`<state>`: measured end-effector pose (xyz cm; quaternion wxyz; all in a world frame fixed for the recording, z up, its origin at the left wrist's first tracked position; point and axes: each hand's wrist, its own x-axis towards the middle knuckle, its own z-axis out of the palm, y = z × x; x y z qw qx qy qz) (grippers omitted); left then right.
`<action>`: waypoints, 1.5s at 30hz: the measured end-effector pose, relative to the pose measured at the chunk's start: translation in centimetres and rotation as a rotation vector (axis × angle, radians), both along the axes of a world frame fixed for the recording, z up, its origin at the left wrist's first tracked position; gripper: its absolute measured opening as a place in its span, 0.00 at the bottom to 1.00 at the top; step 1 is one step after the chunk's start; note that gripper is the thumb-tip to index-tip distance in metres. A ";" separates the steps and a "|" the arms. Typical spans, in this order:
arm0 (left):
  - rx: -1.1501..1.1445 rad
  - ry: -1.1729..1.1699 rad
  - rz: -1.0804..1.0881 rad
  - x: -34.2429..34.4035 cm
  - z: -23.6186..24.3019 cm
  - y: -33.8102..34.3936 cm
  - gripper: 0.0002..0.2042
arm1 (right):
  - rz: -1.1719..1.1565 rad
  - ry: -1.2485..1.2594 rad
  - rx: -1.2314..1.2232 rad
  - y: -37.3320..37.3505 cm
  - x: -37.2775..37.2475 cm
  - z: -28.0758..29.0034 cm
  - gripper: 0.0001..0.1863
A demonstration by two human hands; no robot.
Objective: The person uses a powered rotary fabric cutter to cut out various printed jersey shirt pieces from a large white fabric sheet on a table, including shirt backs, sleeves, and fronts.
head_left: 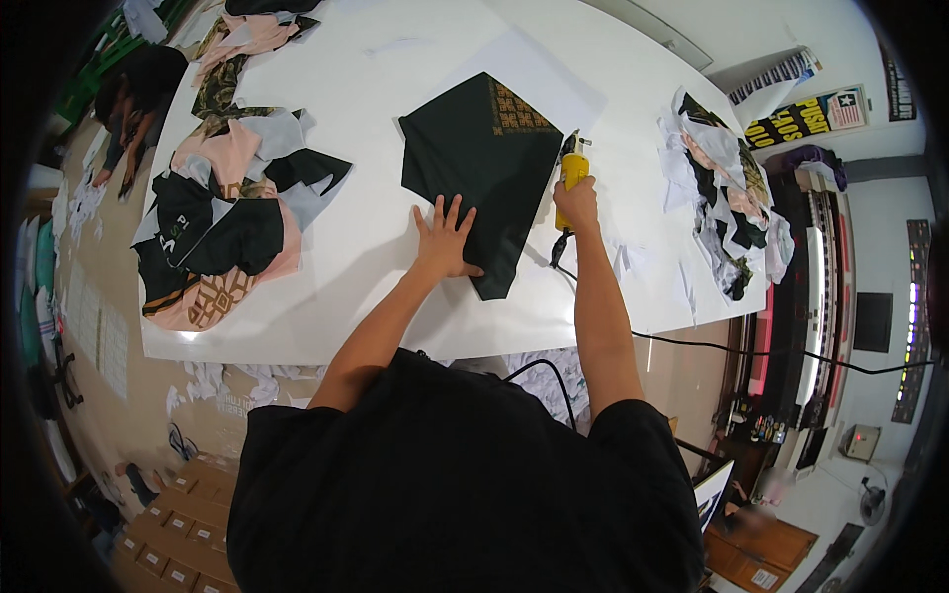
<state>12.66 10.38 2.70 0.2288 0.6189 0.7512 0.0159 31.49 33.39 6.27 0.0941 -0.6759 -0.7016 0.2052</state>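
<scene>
A dark green fabric panel with a gold-patterned corner lies flat on the white table. My left hand rests on its lower left part, palm down with the fingers spread. At the panel's right edge, my right hand is wrapped round a yellow corded electric cutter. The cutter's metal tip points away from me, just beside the panel's right corner. From its lower end a black cord runs down and off to the right. A white sheet lies partly under the panel's far side.
Piled cloth pieces in black, pink and grey cover the table's left; more cloth lies beyond. Fabric and paper scraps are heaped at the right. A person bends down at the far left. Cardboard boxes stand lower left.
</scene>
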 end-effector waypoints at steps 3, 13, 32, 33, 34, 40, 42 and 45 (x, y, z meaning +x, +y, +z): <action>0.029 -0.006 0.010 -0.1 -0.2 -0.2 0.64 | -0.009 -0.009 -0.035 1.9 -1.0 0.6 0.35; 0.130 -0.006 0.012 0.0 -1.1 -0.3 0.65 | -0.043 0.057 -0.047 11.3 -2.6 0.3 0.38; 0.106 0.049 0.342 -0.1 0.3 -4.4 0.56 | -0.077 1.033 -0.664 9.7 11.9 0.6 0.27; 0.063 0.061 0.356 -0.1 0.2 -4.9 0.58 | -0.107 1.095 -0.647 7.2 12.1 2.3 0.27; 0.024 0.067 0.361 0.1 0.1 -5.3 0.60 | -0.145 1.155 -0.620 4.6 12.6 4.2 0.27; -0.170 0.118 0.401 -3.5 1.0 -8.0 0.71 | 0.025 0.957 -0.650 -1.1 18.0 3.9 0.30; -0.224 0.176 0.447 -4.6 1.5 -9.2 0.72 | 0.061 0.938 -0.668 -3.8 18.1 4.7 0.33; -0.208 0.152 0.498 -4.4 1.4 -9.7 0.73 | 0.179 0.771 -0.644 -7.5 18.0 4.9 0.36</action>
